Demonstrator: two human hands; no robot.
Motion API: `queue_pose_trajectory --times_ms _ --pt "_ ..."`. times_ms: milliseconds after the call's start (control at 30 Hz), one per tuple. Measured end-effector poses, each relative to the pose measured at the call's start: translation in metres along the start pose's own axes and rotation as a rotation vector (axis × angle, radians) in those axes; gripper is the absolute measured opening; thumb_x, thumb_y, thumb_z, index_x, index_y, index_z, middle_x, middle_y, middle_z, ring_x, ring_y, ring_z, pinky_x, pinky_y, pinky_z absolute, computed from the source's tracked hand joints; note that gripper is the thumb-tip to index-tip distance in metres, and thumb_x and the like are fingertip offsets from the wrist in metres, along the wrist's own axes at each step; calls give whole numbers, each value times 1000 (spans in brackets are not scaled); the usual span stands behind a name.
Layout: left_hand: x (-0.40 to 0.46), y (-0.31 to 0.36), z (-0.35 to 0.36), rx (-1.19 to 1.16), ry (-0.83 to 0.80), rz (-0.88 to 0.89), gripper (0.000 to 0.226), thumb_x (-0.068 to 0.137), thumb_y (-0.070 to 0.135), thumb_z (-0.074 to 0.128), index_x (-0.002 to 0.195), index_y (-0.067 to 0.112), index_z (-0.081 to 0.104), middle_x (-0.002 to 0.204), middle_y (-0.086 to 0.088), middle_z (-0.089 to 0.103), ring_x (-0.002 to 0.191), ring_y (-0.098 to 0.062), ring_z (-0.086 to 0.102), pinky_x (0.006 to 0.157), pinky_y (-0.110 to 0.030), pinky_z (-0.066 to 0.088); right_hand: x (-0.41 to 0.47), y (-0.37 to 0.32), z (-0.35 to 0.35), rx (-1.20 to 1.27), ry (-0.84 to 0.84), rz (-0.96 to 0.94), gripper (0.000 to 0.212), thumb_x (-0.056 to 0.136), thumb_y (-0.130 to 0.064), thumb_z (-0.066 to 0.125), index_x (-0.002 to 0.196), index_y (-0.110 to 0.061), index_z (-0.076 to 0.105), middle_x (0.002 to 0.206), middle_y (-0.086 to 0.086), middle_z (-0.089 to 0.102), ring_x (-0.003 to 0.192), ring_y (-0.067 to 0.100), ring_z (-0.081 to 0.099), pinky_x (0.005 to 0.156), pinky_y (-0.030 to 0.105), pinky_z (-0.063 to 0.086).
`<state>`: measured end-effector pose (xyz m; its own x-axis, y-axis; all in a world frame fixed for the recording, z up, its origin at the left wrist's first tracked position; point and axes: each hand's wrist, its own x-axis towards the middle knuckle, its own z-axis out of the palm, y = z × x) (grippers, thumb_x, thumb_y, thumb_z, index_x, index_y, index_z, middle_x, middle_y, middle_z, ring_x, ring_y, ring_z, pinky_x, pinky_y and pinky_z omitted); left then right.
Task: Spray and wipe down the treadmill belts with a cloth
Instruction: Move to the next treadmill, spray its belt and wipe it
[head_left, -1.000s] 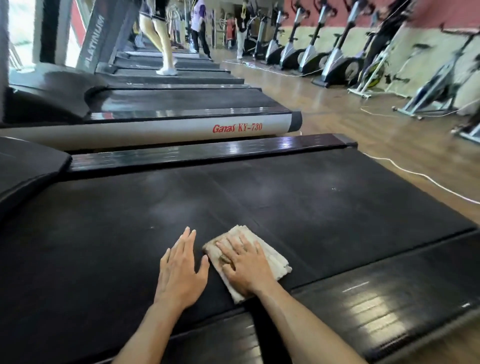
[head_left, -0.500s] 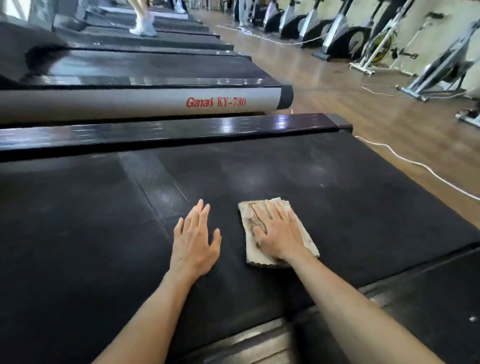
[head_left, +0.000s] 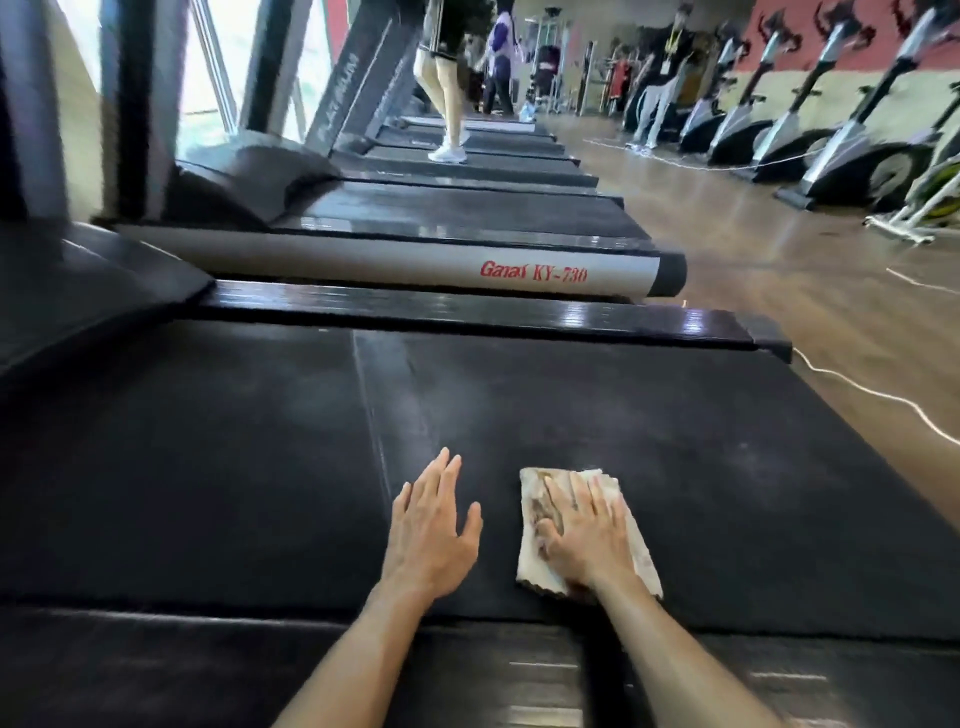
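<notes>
**Wiping a treadmill belt with a folded cloth**

One folded cream cloth (head_left: 589, 535), stained brown, lies flat on the black treadmill belt (head_left: 675, 457), close to its near edge and right of centre. The right hand (head_left: 584, 538) presses down on it, palm flat, fingers (head_left: 597, 499) straight and slightly spread, which likely keeps the whole cloth in contact with the belt for wiping. Just beside it, not touching the cloth, the left hand (head_left: 434, 525) rests palm-down on the bare belt, fingers straight and close together, thumb out, probably as a brace for the person leaning forward. No spray bottle is in view.

Beyond the belt runs a glossy black side rail (head_left: 467, 312), then a neighbouring treadmill (head_left: 415, 260) lettered "KY-730"; at least three more belts recede behind it. A white cable (head_left: 872, 395) trails over the wooden floor (head_left: 779, 260). Roughly five exercise bikes (head_left: 831, 156) line the right wall. Three people stand far off.
</notes>
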<state>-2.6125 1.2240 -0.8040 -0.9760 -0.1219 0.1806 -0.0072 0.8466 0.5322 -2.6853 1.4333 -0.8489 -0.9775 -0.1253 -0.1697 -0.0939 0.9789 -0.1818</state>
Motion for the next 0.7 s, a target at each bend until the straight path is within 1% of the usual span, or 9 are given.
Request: queue_pose_trajectory --times_ms 100,167,267,300,367,467,533,633,700 --pt "-26 15 -23 37 -4 -14 65 104 40 45 161 24 17 169 9 10 155 -7 11 127 -35 7 -30 5 4 29 -24 -16 104 63 -65 -12 164 -40 -3 173 -1 -11 158 21 -21 124 52 -15" --pt "-44 25 -34 56 5 -30 66 104 38 46 161 24 15 169 9 9 155 -6 10 127 -34 8 -44 10 -1 30 -60 -20 101 68 -66 -10 164 -38 -4 173 -1 -13 157 22 -22 124 52 -17" --pt "-53 29 -35 67 -6 28 68 103 39 45 161 26 12 168 15 4 155 -4 7 127 -32 6 -41 11 -7 48 -138 -12 79 92 -61 10 165 -35 -4 173 -1 -15 157 24 -23 124 53 -17" --pt "-50 29 -35 73 -3 45 69 103 39 46 161 26 12 166 17 4 155 -4 7 127 -32 5 -37 10 -8 61 -135 -11 78 93 -60 13 165 -35 -1 173 -1 -13 158 24 -21 124 53 -15" --pt "-43 26 -30 64 -4 60 68 102 38 47 161 26 15 166 18 6 155 -4 7 127 -32 6 -32 8 -7 69 -109 0 81 89 -62 13 165 -36 7 174 -2 -6 159 24 -15 125 54 -12" --pt "-39 19 -19 38 -30 45 69 102 37 49 161 26 15 169 12 8 154 -4 10 127 -33 7 -34 3 -3 83 -65 49 68 100 -55 28 162 -32 16 173 -3 6 159 21 -6 125 52 -10" --pt "-39 14 -13 54 -43 64 69 102 37 49 161 26 15 169 11 9 154 -5 10 127 -32 7 -35 -1 -7 133 -24 68 63 103 -54 33 160 -30 21 170 -5 13 159 19 -3 126 48 -11" --pt "-40 8 -4 57 -83 69 69 102 37 49 162 25 16 169 10 9 155 -6 11 127 -33 7 -37 -1 -6 206 40 67 53 105 -56 31 152 -33 30 163 -10 23 156 14 5 126 46 -11" --pt "-37 2 1 78 -103 87 69 102 36 49 162 24 16 169 10 10 155 -6 11 127 -33 6 -39 -1 7 184 105 42 52 104 -57 21 148 -35 35 161 -11 27 153 13 7 126 48 -8"
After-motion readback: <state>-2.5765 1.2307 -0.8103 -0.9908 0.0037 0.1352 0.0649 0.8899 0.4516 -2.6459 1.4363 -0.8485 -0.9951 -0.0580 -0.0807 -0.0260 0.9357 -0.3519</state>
